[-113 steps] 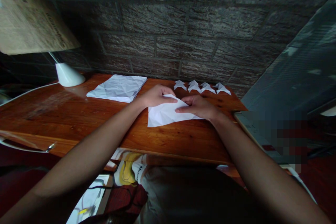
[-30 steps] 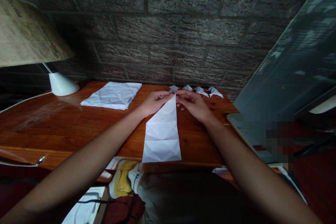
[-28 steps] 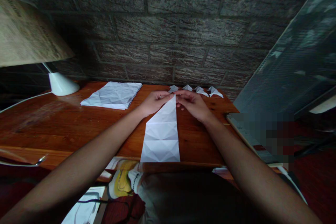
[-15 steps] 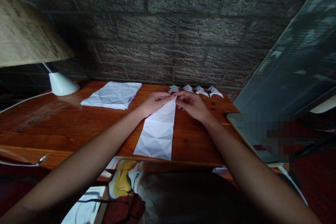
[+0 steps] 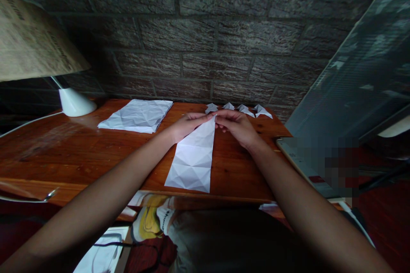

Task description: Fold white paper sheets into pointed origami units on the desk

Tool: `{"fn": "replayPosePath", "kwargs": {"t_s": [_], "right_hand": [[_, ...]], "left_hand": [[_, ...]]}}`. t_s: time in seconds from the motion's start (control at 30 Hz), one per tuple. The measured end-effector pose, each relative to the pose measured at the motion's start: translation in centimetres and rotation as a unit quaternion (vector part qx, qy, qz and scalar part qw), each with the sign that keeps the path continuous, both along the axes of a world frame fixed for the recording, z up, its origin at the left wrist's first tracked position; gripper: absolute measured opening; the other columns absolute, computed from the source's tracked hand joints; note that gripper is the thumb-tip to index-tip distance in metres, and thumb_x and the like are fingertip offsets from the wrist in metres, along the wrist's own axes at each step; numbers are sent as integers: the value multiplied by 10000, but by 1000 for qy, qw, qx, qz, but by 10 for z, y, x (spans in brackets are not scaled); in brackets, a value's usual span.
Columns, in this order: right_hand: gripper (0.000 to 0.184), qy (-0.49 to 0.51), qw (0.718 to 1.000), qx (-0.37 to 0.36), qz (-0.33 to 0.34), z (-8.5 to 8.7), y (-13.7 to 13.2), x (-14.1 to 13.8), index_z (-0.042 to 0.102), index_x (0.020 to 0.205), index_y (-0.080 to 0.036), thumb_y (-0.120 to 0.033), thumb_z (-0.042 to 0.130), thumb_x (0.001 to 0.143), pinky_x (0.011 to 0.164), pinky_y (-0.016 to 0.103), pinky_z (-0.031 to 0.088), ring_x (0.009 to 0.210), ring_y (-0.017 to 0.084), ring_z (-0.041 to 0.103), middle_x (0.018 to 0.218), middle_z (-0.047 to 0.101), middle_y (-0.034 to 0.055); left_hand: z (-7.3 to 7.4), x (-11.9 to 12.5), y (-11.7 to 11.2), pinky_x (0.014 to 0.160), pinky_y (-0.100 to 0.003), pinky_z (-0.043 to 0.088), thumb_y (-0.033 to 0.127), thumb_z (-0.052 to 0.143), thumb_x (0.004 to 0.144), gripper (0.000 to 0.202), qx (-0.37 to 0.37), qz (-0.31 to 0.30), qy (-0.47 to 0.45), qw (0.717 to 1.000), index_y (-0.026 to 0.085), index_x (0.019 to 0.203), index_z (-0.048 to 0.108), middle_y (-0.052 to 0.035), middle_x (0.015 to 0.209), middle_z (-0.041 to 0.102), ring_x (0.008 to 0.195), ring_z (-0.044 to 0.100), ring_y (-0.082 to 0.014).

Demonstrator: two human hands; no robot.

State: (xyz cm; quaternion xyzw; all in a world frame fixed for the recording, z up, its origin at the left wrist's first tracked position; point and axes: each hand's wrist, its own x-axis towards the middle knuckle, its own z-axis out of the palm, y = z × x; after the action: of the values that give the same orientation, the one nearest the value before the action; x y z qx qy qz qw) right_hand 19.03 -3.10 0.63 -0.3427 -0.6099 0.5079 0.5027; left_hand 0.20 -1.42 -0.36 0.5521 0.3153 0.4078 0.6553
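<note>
A white sheet of paper [image 5: 193,160], marked with a grid of diagonal creases, lies lengthwise on the wooden table. Its far end is lifted and pinched between my hands. My left hand [image 5: 189,126] grips the far left edge, thumb on top. At the far right corner, my right hand [image 5: 235,123] closes its thumb and fingers on the paper. The fingertips of both hands meet there, so the exact fold under them is hidden. Just beyond my right hand stands a row of several small folded paper pieces [image 5: 245,111].
A stack of creased paper sheets [image 5: 136,116] rests at the back left. Left of it stands a lamp [image 5: 77,102] with a printed shade. A brick wall [image 5: 198,38] rises behind the wooden table [image 5: 80,153]. A grey panel [image 5: 307,162], partly blurred, borders the right side.
The paper's near edge has shifted slightly away from me and to the right. My right hand's fingers have curled a little at the corner; both hands keep their hold.
</note>
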Motion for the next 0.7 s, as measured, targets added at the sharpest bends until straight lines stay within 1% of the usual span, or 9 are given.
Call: {"fn": "replayPosePath", "kwargs": {"t_s": [0.13, 0.27, 0.33, 0.4, 0.53, 0.7], "right_hand": [[237, 6, 1000, -4, 12, 1, -1, 0, 757, 840, -209, -361, 794, 663, 521, 221, 371, 636, 108, 563, 711, 679, -1], [244, 11, 1000, -5, 20, 0, -1, 0, 755, 871, -217, -366, 787, 681, 518, 223, 362, 624, 102, 541, 703, 655, -9], [254, 14, 1000, -6, 23, 0, -1, 0, 752, 892, -222, -364, 784, 684, 519, 223, 362, 626, 101, 536, 710, 645, -13], [261, 16, 1000, -8, 23, 0, -1, -1, 750, 900, -221, -369, 780, 687, 518, 225, 360, 617, 99, 514, 690, 619, -19], [278, 12, 1000, -13, 18, 1, -2, -2, 743, 896, -208, -381, 782, 683, 512, 225, 354, 595, 93, 462, 651, 574, -29], [279, 7, 1000, -21, 10, 2, -2, -3, 727, 830, -190, -396, 800, 657, 505, 220, 344, 574, 84, 444, 629, 555, -32]], "left_hand": [[0, 0, 0, 576, -231, 405, 408, 850, 665, 365, -49, -25, -20, 998, 141, 901, 772, -51, 793, 744, 601, 594, -108], [3, 0, -1, 622, -243, 441, 380, 858, 664, 360, -42, -38, -20, 998, 128, 907, 775, -82, 852, 758, 654, 628, -125], [3, 1, -2, 638, -239, 450, 362, 865, 656, 355, -33, -33, -19, 999, 128, 908, 776, -80, 861, 759, 670, 632, -124], [4, 1, -3, 633, -227, 446, 351, 870, 651, 350, -27, -27, -15, 999, 132, 908, 777, -67, 842, 755, 661, 624, -110], [4, 1, -4, 562, -214, 399, 363, 870, 643, 348, -27, -24, 2, 999, 138, 891, 778, -38, 757, 733, 577, 575, -84], [5, 1, -5, 527, -223, 342, 363, 870, 632, 319, -2, -17, 13, 1000, 128, 827, 777, -21, 662, 701, 511, 512, -75]]}}
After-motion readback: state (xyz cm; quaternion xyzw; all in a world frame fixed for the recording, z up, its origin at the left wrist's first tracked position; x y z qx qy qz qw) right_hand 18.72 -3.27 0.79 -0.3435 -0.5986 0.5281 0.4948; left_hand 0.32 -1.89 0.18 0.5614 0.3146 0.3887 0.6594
